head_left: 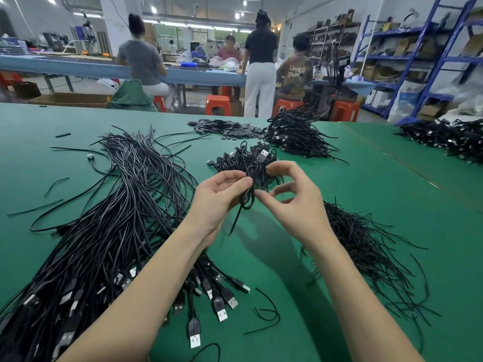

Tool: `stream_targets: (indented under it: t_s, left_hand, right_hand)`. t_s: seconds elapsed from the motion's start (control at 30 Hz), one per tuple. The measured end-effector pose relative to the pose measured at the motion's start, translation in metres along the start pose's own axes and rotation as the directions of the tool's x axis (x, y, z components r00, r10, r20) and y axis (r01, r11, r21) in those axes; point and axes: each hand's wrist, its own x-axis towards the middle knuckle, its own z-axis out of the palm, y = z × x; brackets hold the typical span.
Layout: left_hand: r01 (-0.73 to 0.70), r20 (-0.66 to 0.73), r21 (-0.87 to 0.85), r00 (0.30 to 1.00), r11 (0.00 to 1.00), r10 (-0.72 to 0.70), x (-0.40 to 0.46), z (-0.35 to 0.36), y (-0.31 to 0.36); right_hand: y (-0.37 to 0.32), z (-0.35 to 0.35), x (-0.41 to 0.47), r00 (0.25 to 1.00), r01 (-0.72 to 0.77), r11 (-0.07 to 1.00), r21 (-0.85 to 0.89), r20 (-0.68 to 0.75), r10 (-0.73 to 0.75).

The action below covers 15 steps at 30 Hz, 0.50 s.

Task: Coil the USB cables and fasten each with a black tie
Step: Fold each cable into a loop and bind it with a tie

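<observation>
The left hand (pixel 219 194) pinches a small glossy black cable coil (pixel 248 197) above the green table (pixel 339 205); the right hand (pixel 290 197) pinches a thin tie (pixel 236 220) wrapping it.

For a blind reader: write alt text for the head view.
Two bare hands, left hand and right hand, pinch a small coiled cable above a green table. Loose cables lie left, black ties right, finished coils behind.
</observation>
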Motion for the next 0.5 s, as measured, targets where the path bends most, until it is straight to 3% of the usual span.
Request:
stream_targets:
  t_s: [0.07, 0.2, 0.3, 0.37, 0.4, 0.47, 0.5]
  left_hand:
    - [0.016, 0.008, -0.015, 1.000, 1.000, -0.016, 0.000, 0.000, 0.000]
    - [0.027, 0.009, -0.002, 1.000, 1.000, -0.027, -0.001, 0.000, 0.001]
    - [0.025, 0.015, 0.035, 1.000, 0.999, -0.026, -0.001, 0.000, 0.000]
    - [0.021, 0.025, 0.056, 0.999, 0.998, -0.022, -0.001, 0.001, 0.000]
    - [0.018, 0.032, 0.058, 0.999, 0.998, -0.020, -0.002, 0.001, 0.000]
    - [0.010, 0.057, 0.053, 0.998, 0.999, -0.013, -0.002, 0.003, 0.000]
    - [0.006, 0.066, 0.052, 0.998, 0.999, -0.009, -0.002, 0.004, 0.001]
  right_hand:
    - [0.007, -0.005, 0.000, 0.979, 0.202, 0.969, -0.145, 0.042, -0.198]
    - [0.009, -0.006, -0.002, 0.959, 0.278, 0.931, -0.234, 0.011, -0.284]
    - [0.008, -0.002, -0.002, 0.983, 0.180, 0.970, -0.163, -0.016, -0.185]
    - [0.004, 0.001, 0.000, 0.996, -0.075, 0.996, 0.050, 0.051, 0.073]
    - [0.001, 0.001, 0.002, 0.958, -0.276, 0.929, 0.247, 0.150, 0.244]
    - [-0.011, 0.000, 0.003, 0.751, -0.658, 0.491, 0.570, 0.460, 0.473]
    - [-0.012, -0.002, 0.002, 0.677, -0.725, 0.328, 0.605, 0.541, 0.498]
